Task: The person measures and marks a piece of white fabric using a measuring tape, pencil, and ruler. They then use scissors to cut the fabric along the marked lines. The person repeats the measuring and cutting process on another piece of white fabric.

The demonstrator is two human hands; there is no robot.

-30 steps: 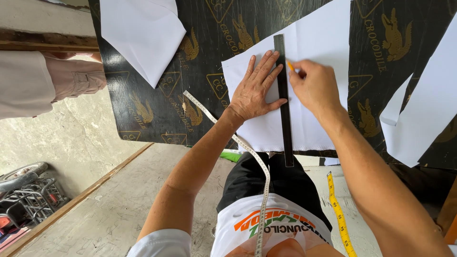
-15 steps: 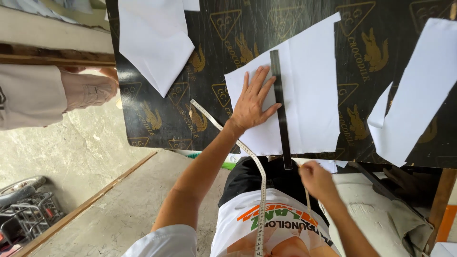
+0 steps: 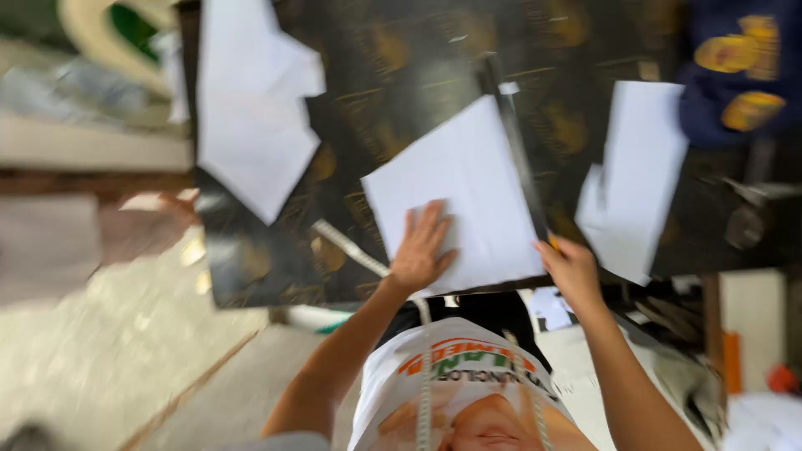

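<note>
Grip, left hand (image 3: pixel 424 250): fingers spread flat, palm pressing down on the white paper sheet (image 3: pixel 468 188); nothing is clasped.
Grip, right hand (image 3: pixel 572 267): fingers curled together around a small yellow-tipped marker, probably a pencil (image 3: pixel 552 243), at the near end of the ruler; motion blur hides just how the fingers close.
White paper sheet: lies tilted on the dark work board (image 3: pixel 393 75), its near edge reaching the board's near edge.
Ruler (image 3: pixel 515 146): a long dark straightedge lying along the sheet's right edge, running from the board's far part toward the right hand; whether the hand touches it cannot be told.
Other paper: one white piece (image 3: pixel 251 100) left of the sheet on the board, another (image 3: pixel 631 175) right of the ruler.
Measuring tape (image 3: pixel 355 250): draped from the person's neck, one end lying on the board left of the left hand.
Step in hand: judged from the pose, holding the sheet steady while bringing the marker to the ruler's edge.
Next move calls for: keeping sheet and ruler from slipping, with the marker tip set tight against the straightedge.
</note>
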